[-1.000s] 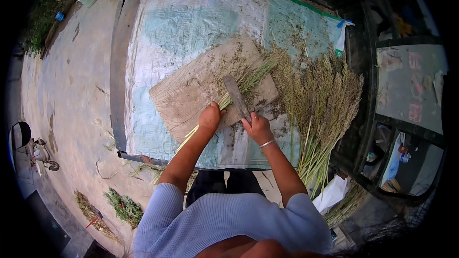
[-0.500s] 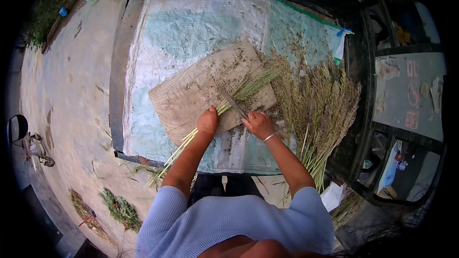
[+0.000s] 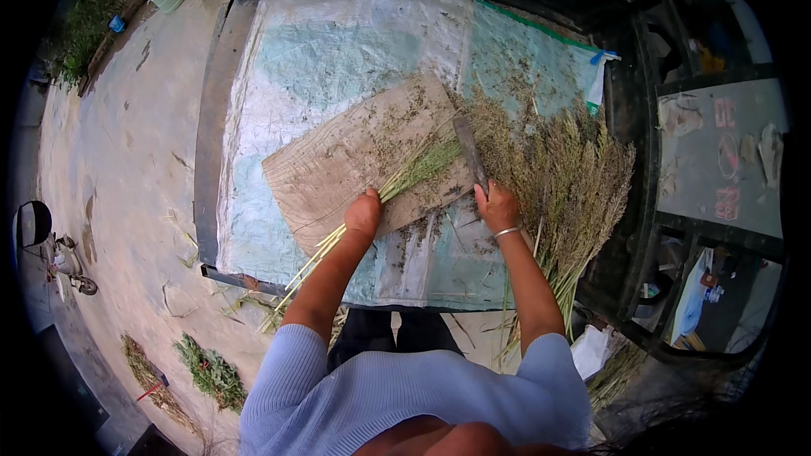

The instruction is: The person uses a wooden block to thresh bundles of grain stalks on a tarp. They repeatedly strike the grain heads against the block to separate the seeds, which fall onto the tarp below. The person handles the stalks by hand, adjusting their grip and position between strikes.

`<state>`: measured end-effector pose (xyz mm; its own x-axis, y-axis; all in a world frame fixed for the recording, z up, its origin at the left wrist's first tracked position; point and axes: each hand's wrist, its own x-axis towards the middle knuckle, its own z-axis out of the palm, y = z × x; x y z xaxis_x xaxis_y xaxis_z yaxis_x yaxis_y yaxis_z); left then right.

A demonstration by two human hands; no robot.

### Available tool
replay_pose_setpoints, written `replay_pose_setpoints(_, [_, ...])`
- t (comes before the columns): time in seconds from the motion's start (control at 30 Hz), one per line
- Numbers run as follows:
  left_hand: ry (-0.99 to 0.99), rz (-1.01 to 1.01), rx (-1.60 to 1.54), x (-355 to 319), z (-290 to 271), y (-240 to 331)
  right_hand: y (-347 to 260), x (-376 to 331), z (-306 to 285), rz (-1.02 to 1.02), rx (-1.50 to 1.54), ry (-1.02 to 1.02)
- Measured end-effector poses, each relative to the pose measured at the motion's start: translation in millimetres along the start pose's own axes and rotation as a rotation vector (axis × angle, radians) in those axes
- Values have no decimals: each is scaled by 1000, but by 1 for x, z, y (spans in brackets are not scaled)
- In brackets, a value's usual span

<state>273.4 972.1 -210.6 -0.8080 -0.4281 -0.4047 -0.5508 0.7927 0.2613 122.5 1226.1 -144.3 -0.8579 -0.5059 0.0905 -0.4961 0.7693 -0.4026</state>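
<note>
My left hand (image 3: 364,213) is closed round a bunch of long pale-green stalks (image 3: 316,258), whose leafy seed heads (image 3: 429,162) lie across a wooden board (image 3: 325,160). In my right hand (image 3: 498,205) is a knife (image 3: 470,150) with a dark, flat blade. The blade rests over the tips of the bunch at the board's right edge. My fingers hide most of the knife's handle. Loose seeds and chaff are scattered over the board and the sheet beneath.
A white and pale-green woven sheet (image 3: 338,42) covers the low platform. On its right lies a large heap of seed-headed stalks (image 3: 583,169). Dark metal framing (image 3: 632,160) borders the right side. Plant bundles (image 3: 211,371) lie on the concrete floor at lower left.
My right hand has moved right with the knife, whose blade has gone from the stalks near my left hand to the seed-head tips. My left hand has barely shifted.
</note>
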Motion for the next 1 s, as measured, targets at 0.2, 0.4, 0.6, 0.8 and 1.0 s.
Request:
replay_pose_setpoints(0.2, [-36,19,44,3,-1,6,12,-1,36,-187,-71,-109])
replay_pose_setpoints(0.4, [-40,-37,44,1,0,7,54,17,-23,-10,-232,-36])
replay_pose_setpoints(0.6, [-26,-44,54,1,-2,10,-23,-19,15,-563,20,-167])
replay_pose_setpoints(0.8, [18,-47,45,1,10,-2,45,9,14,67,-131,-93])
replay_pose_setpoints(1.0, [-47,-54,27,-2,-3,6,-29,-27,16,-359,89,-99])
